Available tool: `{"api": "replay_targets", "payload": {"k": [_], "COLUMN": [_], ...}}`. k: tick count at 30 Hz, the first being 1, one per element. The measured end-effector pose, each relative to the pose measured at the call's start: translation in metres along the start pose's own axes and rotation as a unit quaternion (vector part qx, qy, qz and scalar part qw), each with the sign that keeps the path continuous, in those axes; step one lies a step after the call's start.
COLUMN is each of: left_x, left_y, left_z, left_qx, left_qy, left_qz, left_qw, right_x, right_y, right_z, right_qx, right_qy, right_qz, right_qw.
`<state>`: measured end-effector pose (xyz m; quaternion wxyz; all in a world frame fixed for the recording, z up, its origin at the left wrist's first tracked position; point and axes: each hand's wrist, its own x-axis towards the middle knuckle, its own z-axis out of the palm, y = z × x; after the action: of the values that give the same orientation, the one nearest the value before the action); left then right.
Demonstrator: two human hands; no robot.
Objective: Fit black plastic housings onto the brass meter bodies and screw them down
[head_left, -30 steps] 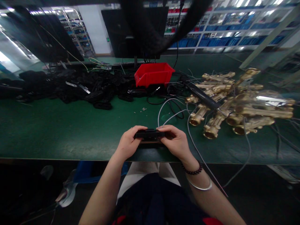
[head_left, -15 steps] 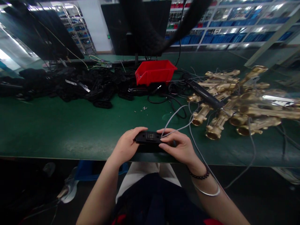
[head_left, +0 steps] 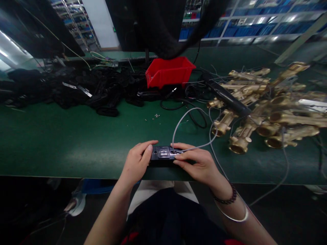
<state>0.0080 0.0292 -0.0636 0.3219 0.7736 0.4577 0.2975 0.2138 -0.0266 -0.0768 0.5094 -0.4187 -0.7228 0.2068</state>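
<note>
A black rectangular housing with a clear window [head_left: 163, 152] lies level near the bench's front edge, held at both ends. My left hand [head_left: 136, 160] grips its left end, thumb on top. At the right end, my right hand [head_left: 198, 161] closes its fingers and thumb round the housing, where grey cables [head_left: 176, 131] meet it. The fingers partly hide that end. From there the cables loop up and to the right toward the brass parts.
Brass pipe fittings [head_left: 238, 144] are heaped on the right, with a black tube [head_left: 227, 95] across them. A red bin [head_left: 170, 72] stands behind small screws [head_left: 156, 116]. Black parts [head_left: 107, 111] pile up at the left on the green bench [head_left: 63, 143].
The housing has tilted so its top face and window catch the light. My left thumb has moved onto its top. The whole view has shifted slightly.
</note>
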Motion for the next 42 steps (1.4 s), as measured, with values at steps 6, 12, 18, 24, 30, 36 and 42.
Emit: {"api": "replay_targets", "payload": {"k": [6,12,18,24,30,36,42], "left_x": [-0.003,-0.003,0.001,0.001,0.000,0.001,0.001], "left_y": [0.008,0.005,0.005,0.006,0.007,0.007,0.007], "left_z": [-0.003,0.006,0.007,0.010,0.013,0.014,0.013], "left_qx": [0.121,0.141,0.147,0.125,0.104,0.091,0.093], "left_qy": [0.029,0.004,0.001,0.016,0.025,0.017,0.017], "left_qz": [0.109,0.165,0.150,0.152,0.134,0.129,0.136], "left_qw": [0.986,0.976,0.978,0.980,0.985,0.987,0.986], "right_x": [0.005,0.000,0.046,0.143,0.170,0.155,0.116], "right_y": [-0.003,-0.018,-0.078,-0.011,0.061,0.036,-0.011], "right_z": [-0.003,-0.014,-0.043,0.004,0.046,0.041,-0.014], "right_qx": [-0.050,-0.151,-0.230,-0.275,-0.315,-0.261,-0.058], "right_qy": [-0.030,-0.075,-0.074,-0.234,-0.281,-0.305,-0.443], "right_qz": [-0.033,-0.032,-0.036,0.076,0.200,0.264,0.249], "right_qw": [0.998,0.985,0.970,0.929,0.884,0.877,0.859]}}
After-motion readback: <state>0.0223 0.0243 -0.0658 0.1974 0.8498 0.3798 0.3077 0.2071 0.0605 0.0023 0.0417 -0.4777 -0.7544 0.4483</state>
